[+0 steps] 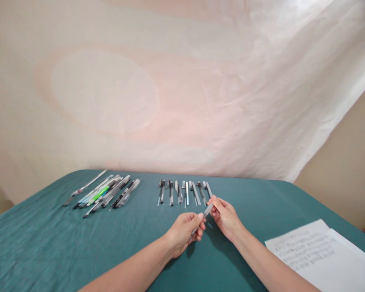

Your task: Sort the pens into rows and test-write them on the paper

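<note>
A slim translucent grey pen is held at lower centre of the frame, pinched between both hands above the teal cloth-covered table. The left hand is closed around its lower end; the right hand is closed on its upper end. A row of grey pens is seen just above, a mixed heap of pens at left, and printed white paper sheets at lower right.

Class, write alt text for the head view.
The left hand and right hand hold one pen between them over a teal tablecloth. A pen pile and a pen row lie beyond; printed paper lies to the right.
</note>
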Motion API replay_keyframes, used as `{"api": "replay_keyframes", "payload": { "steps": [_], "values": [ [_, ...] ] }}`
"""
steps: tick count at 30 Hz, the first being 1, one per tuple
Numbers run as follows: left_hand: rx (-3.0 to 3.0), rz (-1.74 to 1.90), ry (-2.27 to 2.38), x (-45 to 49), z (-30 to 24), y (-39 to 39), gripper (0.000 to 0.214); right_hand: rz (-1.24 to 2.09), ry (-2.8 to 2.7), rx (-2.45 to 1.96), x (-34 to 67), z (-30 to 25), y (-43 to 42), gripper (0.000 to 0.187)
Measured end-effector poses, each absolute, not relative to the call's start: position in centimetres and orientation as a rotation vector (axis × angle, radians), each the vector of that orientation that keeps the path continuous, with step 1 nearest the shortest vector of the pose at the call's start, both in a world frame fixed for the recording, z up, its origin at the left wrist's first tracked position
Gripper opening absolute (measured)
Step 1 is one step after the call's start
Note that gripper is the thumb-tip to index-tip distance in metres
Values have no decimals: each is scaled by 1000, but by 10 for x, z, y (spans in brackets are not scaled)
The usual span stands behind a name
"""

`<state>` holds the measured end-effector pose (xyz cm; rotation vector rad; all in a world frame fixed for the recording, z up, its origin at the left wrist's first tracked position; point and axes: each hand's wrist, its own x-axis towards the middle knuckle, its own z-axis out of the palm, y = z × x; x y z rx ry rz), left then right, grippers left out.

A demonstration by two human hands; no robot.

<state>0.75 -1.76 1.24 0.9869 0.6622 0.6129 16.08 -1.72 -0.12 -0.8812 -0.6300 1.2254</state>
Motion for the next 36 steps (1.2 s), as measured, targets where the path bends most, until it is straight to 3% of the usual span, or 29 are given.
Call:
{"api": "replay_keyframes", "payload": {
  "steps": [10, 20, 25, 36],
  "values": [
    [939, 589, 602, 6, 11, -15, 35, 1222, -687, -931, 160, 7, -22, 26],
    [965, 617, 590, 7, 10, -16, 36, 1227, -725, -944, 161, 6, -24, 20],
    [938, 622, 600, 7, 11, -15, 35, 1253, -697, -940, 159, 10, -24, 29],
    [990, 605, 619, 8, 11, -15, 39, 1225, -752, -977, 158, 12, -27, 23]
  ]
}}
